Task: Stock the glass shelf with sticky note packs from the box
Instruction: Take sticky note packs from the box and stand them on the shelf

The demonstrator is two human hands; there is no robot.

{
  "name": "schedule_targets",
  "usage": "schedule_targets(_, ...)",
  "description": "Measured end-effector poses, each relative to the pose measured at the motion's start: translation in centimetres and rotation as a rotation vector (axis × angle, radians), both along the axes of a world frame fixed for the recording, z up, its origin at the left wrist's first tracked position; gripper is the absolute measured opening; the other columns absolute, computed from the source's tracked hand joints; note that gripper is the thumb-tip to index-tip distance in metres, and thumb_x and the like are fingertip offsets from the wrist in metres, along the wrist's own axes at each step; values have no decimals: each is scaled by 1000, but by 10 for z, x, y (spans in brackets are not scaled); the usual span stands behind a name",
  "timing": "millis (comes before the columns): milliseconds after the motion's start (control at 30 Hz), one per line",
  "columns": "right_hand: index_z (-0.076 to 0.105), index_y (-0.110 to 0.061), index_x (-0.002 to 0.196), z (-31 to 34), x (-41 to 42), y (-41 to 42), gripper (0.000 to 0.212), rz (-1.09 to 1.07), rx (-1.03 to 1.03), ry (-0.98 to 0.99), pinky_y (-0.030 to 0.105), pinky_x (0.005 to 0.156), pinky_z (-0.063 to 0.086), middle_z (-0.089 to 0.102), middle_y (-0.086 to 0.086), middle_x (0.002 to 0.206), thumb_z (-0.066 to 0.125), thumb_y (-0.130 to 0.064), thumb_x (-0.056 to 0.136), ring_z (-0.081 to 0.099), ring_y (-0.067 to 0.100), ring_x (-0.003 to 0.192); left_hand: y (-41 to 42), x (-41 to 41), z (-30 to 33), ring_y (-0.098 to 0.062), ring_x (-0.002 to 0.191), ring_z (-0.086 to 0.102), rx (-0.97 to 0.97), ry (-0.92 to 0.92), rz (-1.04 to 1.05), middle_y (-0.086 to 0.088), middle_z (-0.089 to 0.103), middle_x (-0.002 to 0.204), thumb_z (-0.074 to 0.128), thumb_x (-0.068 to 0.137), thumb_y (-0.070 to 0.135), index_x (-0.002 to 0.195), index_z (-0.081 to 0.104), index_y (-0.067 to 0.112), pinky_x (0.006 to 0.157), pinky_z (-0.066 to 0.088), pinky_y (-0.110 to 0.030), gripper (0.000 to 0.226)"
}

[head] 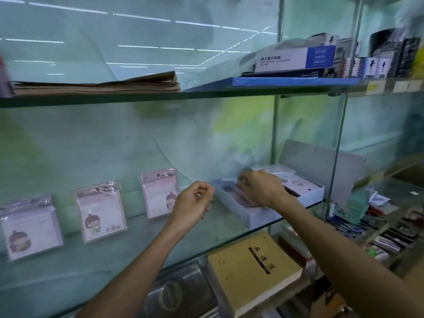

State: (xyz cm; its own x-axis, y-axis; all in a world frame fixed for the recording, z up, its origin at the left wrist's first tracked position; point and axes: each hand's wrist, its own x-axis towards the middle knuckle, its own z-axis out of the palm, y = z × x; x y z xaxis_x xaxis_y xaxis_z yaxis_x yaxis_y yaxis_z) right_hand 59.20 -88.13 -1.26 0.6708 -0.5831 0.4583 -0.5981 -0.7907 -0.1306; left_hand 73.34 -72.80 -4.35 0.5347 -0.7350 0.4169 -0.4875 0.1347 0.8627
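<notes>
Setting: I stand at a glass shelf (75, 269); three sticky note packs already lean against the back pane, left (31, 226), middle (101, 211) and right (160, 193), spaced in a row.
Supply: the open box (257, 213) sits on the same shelf, just right of the row, its lid (321, 166) tilted up behind.
Right hand (260, 189): reaching into the box, fingers bent down over the wrapped packs (284, 172) inside; whether my grip has closed on one I cannot tell, as the hand hides the fingertips and the frame is blurred.
Left hand (191, 203): held just left of the box above the bare shelf, fingers loosely curled, carrying nothing that I can see.
Step in hand (my judgement): taking the next pack from the box.
How to do it well: I should pinch a single pack by its plastic edge, lift it clear of the box wall, and stand it in the gap between the rightmost pack and the box, at matching spacing and lean.
Caution: the wrappers look slippery, so two may lift together.
</notes>
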Motion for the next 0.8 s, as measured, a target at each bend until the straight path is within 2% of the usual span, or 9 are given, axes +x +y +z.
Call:
schedule_targets(100,61,-16,98,4,0,1,26,63,-41,-304,39,63,47,70,11,94,40,-32,100,63,38,83,8,5,2,-14,58,57,-2,14,24,3,62,75,58,94,16,92,66,16,51,47,-31,8)
schedule_targets(167,60,-15,96,11,2,7,27,106,-7,-508,36,59,46,68,7,86,39,-31,102,61,33,74,15,10,2,-16,58,57,-11,26,34,1,61,77,58,94,14,92,67,16,51,46,-32,9)
schedule_targets(233,63,-13,99,20,7,18,25,182,121,-671,29,60,39,66,0,84,42,-26,101,59,19,71,22,16,2,-17,59,57,-30,69,50,-1,61,80,57,94,12,94,66,13,51,46,-32,9)
schedule_targets(333,66,-9,103,28,18,37,23,336,416,-834,19,62,43,66,-2,82,46,-20,100,58,-5,67,32,24,5,-18,56,55,-87,168,72,-8,59,78,56,95,10,94,64,10,46,44,-29,8)
schedule_targets(400,66,-9,103,27,28,49,21,380,552,-873,17,65,46,67,-3,84,48,-20,100,58,-3,70,39,29,7,-18,53,53,-135,227,72,-12,58,77,56,96,12,91,64,10,43,44,-27,9)
schedule_targets(467,66,-13,101,24,39,60,17,409,646,-906,22,72,48,68,0,87,50,-18,99,59,8,76,47,32,11,-21,55,53,-183,287,66,-13,59,73,55,97,14,90,63,9,43,46,-26,11)
schedule_targets(600,69,-10,99,15,61,80,19,471,693,-837,23,73,46,68,2,89,53,-21,97,57,9,77,68,37,23,-22,54,59,-278,399,5,-10,64,66,52,98,20,96,59,4,49,52,-26,18)
schedule_targets(700,70,-12,93,5,75,106,18,499,785,-835,18,67,46,69,-2,82,55,-20,97,56,3,68,85,49,26,-23,54,59,-283,388,54,-15,62,69,55,97,23,90,60,7,51,51,-29,17)
schedule_targets(800,72,-16,88,-5,91,128,18,549,930,-792,28,72,52,72,-2,82,57,-22,95,61,8,72,107,64,23,-20,59,60,-271,319,158,-10,67,75,56,97,22,85,64,10,55,51,-32,19)
